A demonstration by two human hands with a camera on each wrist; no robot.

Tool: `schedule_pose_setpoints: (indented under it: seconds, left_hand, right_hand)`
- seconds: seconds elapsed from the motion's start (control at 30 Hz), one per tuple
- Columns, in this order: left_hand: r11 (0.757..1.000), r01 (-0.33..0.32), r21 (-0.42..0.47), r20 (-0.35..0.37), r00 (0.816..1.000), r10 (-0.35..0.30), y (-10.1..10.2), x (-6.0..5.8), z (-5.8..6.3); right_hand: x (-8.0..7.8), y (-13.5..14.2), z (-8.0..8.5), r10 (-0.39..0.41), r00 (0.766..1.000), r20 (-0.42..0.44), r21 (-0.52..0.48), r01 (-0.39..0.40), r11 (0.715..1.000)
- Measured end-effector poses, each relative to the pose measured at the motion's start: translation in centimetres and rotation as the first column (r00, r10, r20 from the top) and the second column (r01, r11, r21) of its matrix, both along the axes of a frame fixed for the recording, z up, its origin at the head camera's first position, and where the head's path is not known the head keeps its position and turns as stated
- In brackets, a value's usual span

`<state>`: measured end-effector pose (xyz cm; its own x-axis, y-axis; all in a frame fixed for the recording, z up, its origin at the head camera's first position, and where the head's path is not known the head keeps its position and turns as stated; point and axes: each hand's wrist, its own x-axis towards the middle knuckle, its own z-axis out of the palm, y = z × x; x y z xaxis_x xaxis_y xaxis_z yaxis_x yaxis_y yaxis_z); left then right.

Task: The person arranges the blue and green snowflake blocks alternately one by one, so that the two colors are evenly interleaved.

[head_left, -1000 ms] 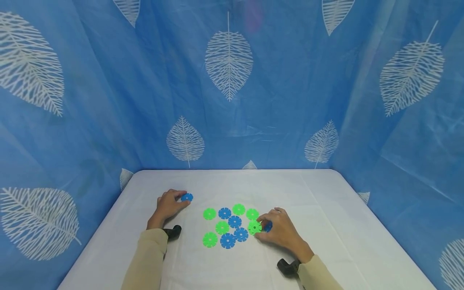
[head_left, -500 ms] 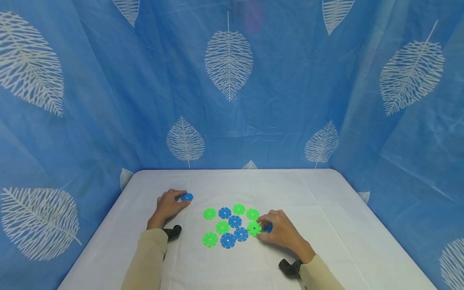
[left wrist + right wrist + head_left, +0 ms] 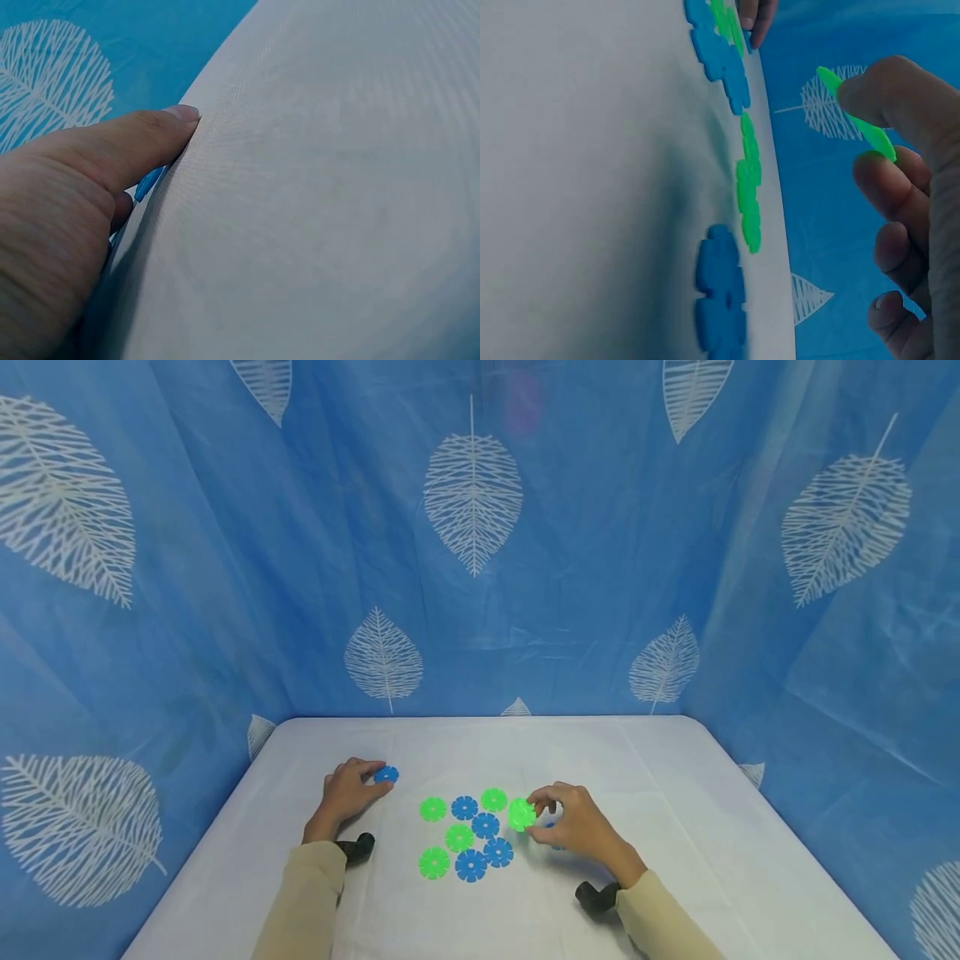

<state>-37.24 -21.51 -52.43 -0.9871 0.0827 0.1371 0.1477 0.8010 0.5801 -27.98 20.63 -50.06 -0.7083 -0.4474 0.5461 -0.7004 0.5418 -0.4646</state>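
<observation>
My right hand pinches a green notched disc, a snowflake-shaped building piece, between thumb and fingers. In the right wrist view this green disc is tilted and raised off the table. A blue disc lies on the cloth below that hand, partly hidden by it in the head view. My left hand has thumb and forefinger around the edges of another blue disc at the left. In the left wrist view the thumb mostly hides this blue disc.
Several blue discs and green discs lie flat in a loose group between the hands. They rest on a white-covered table. Blue curtains with white leaf prints stand around its back and sides.
My right hand has lifted the green disc off the table and moved slightly away from me, uncovering more of the blue disc below. The left hand stays in place. The head view has tilted slightly.
</observation>
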Motion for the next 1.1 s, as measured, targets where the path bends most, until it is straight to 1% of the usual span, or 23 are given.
schedule_pose_setpoints:
  seconds: [0.1, 0.2, 0.33, 0.43, 0.57, 0.7, 0.77, 0.83, 0.93, 1.0, 1.1]
  left_hand:
    - [1.000, -0.002, -0.006, -0.006, 1.000, 0.002, -0.4, 0.2, -0.3]
    - [1.000, -0.020, -0.009, -0.003, 1.000, 0.020, -0.9, 0.5, -0.2]
    - [1.000, -0.016, -0.002, -0.015, 1.000, 0.016, -1.3, 0.8, 0.0]
    - [1.000, 0.002, 0.007, -0.025, 1.000, -0.002, -1.2, 0.8, 0.2]
    - [1.000, -0.003, 0.005, -0.025, 1.000, 0.003, -0.9, 0.7, 0.2]
    - [1.000, -0.002, -0.005, -0.017, 1.000, 0.002, -0.6, 0.6, -0.1]
    - [1.000, 0.002, -0.004, -0.018, 1.000, -0.002, -0.4, 0.4, -0.2]
    - [1.000, 0.011, -0.006, -0.027, 1.000, -0.011, -0.2, 0.3, -0.3]
    - [1.000, 0.006, -0.003, -0.019, 1.000, -0.006, 0.0, 0.1, -0.1]
    - [1.000, 0.010, -0.004, -0.020, 1.000, -0.010, 0.2, 0.0, 0.0]
    - [1.000, 0.007, 0.002, -0.015, 1.000, -0.007, 0.1, 0.2, -0.1]
  right_hand:
    - [-0.9, -0.4, 0.3, -0.001, 0.999, 0.033, -0.019, 0.002, 1.000]
    - [-1.8, -1.1, 0.6, -0.009, 0.999, 0.051, -0.036, 0.010, 0.999]
    - [-3.2, -1.9, 1.1, -0.039, 0.995, 0.089, -0.103, 0.049, 0.994]
    - [-4.3, -2.5, 1.3, -0.074, 0.989, 0.125, -0.172, 0.095, 0.980]
    - [-5.6, -3.6, 1.5, -0.105, 0.979, 0.174, -0.256, 0.148, 0.955]
    - [-6.6, -5.1, 1.4, -0.100, 0.963, 0.249, -0.354, 0.186, 0.917]
    - [-7.0, -5.9, 1.5, -0.090, 0.950, 0.298, -0.394, 0.209, 0.895]
    - [-7.3, -6.5, 1.5, -0.085, 0.933, 0.349, -0.413, 0.234, 0.880]
    - [-7.7, -7.3, 1.4, -0.091, 0.913, 0.398, -0.401, 0.262, 0.878]
    - [-8.0, -7.7, 1.3, -0.091, 0.906, 0.413, -0.399, 0.270, 0.876]
    - [-8.3, -8.6, 1.2, -0.075, 0.906, 0.417, -0.416, 0.264, 0.870]
